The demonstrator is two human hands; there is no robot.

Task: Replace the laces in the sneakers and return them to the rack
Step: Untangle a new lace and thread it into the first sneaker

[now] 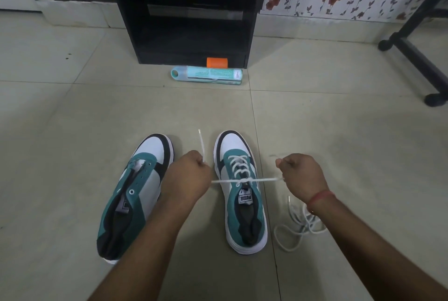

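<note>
- Left sneaker (135,194): on the floor at near left, toe pointing far. No lace in it, eyelets bare, tongue exposed. Judged to be waiting its turn, parked just beside its mate so the pair stays within reach.
- Left hand (188,177): between the two shoes, fingers clenched around one end of the white lace (238,170). The tip sticks up and away from the fist. It pulls leftward, so that side of the lace runs taut and level.
- Right sneaker (242,191): near centre, toe pointing far, upright on its sole. Lace already crossed through the eyelets, with a first knot sitting at the top just above the tongue label. Judged step: cinching that knot.
- Right hand (301,177): right of the laced shoe, fingers curled tight on the other lace end, pulling rightward against the left hand. Equal opposed pull keeps the knot centred, by my reading.
- Loose lace (299,228): white tangle on the floor at near right, partly under the right forearm. Probably set aside for the unlaced shoe, or an old one; cannot tell which.
- Rack (186,22): black shelving, far centre, well apart from the shoes. Lower shelf looks free for them.
</note>
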